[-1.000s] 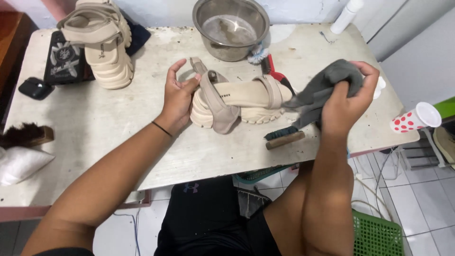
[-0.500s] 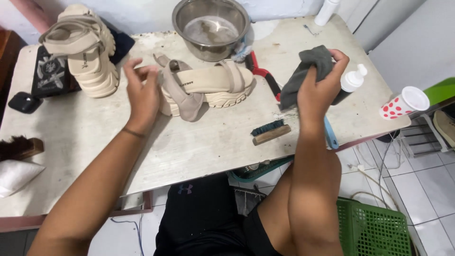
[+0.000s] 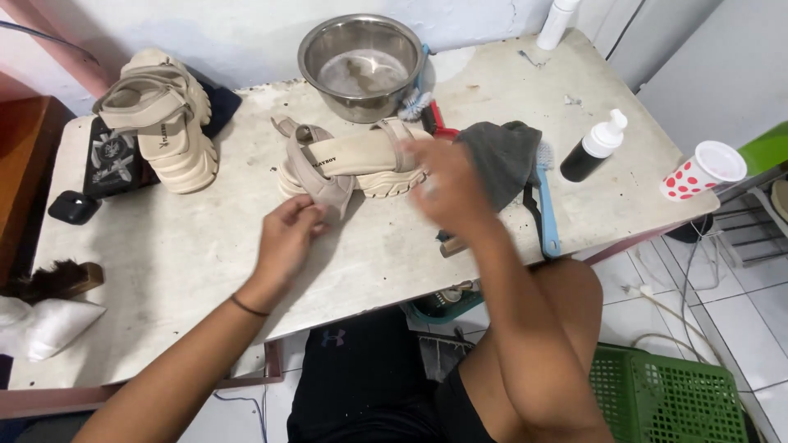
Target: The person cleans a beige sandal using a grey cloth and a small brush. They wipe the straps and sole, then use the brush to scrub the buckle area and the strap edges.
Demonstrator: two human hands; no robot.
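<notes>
Sandal now lies on its side mid-surface, near the steel bowl. We see left hand pinching its heel strap. Right hand has let go of the grey cloth, now dropped beside it; blurred, fingers loose.

- A steel bowl at the back of the table, murky water in it.
- A second beige sandal standing at the back left, on a dark patterned cloth.
- A small black case near the left edge.
- A black bottle with white pump on the right.
- A white cup with red dots at the right edge.
- A green crate on the floor.
</notes>
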